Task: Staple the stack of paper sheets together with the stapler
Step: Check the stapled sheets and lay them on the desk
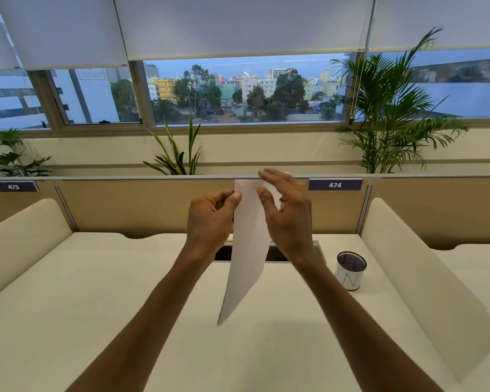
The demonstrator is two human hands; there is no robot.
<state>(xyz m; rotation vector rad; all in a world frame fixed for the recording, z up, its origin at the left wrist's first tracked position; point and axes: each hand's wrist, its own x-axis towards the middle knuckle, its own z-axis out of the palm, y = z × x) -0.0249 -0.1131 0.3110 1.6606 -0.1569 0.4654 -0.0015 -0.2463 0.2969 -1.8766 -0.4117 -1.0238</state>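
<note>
A white stack of paper sheets hangs upright in the air above the desk, seen nearly edge-on, its lower corner pointing down and left. My left hand pinches its upper left edge between thumb and fingers. My right hand is at the top right of the sheets, fingers spread and blurred, touching the upper edge. No stapler is in view.
The cream desk has a cable slot at its back behind the paper. A black mesh pen cup stands to the right. Curved side dividers flank the desk, and a partition with label 474 closes the back.
</note>
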